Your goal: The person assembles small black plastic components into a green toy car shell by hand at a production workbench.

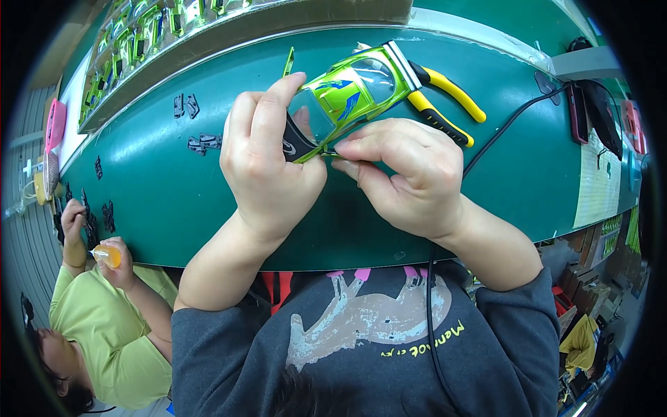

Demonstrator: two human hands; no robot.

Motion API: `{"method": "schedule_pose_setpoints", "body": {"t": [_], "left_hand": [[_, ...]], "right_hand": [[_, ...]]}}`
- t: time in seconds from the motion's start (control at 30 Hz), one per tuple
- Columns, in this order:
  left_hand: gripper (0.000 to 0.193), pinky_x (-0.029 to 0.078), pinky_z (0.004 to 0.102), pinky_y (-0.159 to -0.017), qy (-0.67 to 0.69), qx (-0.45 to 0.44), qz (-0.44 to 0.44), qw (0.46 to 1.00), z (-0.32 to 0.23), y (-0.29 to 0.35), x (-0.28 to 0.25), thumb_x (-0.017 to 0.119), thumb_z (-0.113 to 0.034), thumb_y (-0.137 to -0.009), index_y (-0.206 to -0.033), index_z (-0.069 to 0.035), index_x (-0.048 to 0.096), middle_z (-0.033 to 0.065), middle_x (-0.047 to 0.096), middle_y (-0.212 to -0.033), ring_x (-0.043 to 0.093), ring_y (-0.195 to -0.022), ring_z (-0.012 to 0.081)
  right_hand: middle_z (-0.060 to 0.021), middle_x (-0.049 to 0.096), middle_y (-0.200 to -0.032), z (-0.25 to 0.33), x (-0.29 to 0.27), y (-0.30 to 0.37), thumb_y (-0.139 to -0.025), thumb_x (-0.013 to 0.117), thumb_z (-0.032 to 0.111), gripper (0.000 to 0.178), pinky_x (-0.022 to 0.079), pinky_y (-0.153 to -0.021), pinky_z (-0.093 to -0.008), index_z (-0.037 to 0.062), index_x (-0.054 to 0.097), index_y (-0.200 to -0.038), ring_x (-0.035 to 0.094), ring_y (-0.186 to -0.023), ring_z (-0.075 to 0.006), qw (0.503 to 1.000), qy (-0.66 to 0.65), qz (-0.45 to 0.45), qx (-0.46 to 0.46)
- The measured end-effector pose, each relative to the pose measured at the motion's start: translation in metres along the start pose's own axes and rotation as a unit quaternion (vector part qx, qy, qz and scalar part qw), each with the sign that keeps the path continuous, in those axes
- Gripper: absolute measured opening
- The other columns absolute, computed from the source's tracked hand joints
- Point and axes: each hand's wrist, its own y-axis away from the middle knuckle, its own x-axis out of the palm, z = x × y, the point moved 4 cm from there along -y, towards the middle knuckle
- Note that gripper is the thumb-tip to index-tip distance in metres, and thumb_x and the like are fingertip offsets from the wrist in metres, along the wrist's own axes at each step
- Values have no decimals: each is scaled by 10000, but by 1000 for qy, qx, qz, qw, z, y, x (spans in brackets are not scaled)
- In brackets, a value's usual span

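A bright green toy car body (pixel 347 97) with blue stripes and clear windows is held above the green table. My left hand (pixel 267 146) is closed around its black-trimmed left end, the thumb at the lower edge. My right hand (pixel 410 163) pinches at a small part beside that edge; most of the part is hidden by the fingertips. A thin green piece (pixel 289 61) sticks up beyond my left fingers. Just right of the car body lie pliers with yellow and black handles (pixel 451 101), their jaws hidden behind it.
Small black parts (pixel 186 105) lie left on the table (pixel 333 222). A long tray (pixel 257 35) of similar green bodies runs along the back left. A black cable (pixel 511 121) crosses the right side. At lower left, another person (pixel 111 326) holds an orange bottle (pixel 108 256).
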Motion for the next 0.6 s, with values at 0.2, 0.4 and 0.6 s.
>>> {"method": "schedule_pose_setpoints", "body": {"t": [0.2, 0.4, 0.6], "left_hand": [[495, 486, 414, -764, 15, -8, 43, 999, -10, -5, -3, 666, 61, -704, -1184, -54, 629, 181, 552, -1052, 584, -917, 340], [486, 409, 513, -1062, 45, 140, 94, 985, -22, -4, -4, 727, -5, -669, -1147, -85, 681, 281, 407, -1402, 449, -1291, 471], [245, 470, 501, -1000, 42, 166, 71, 983, -22, -4, -5, 689, 13, -702, -945, -7, 671, 270, 492, -1338, 514, -1224, 447]], "right_hand": [[-90, 684, -755, -6, -9, -4, -687, 738, -27, 127, 534, -607, -326, 30, 688, -789, 675, -679, -251, 1000, 11, 4, -12], [-67, 677, -776, -8, -21, -8, -695, 735, -37, 202, 517, -586, -324, 55, 660, -859, 679, -692, -234, 993, 73, 15, -95], [-70, 686, -817, -8, -21, -5, -686, 773, -21, 302, 517, -600, -305, 50, 641, -948, 682, -701, -230, 999, -3, -39, -19]]}}
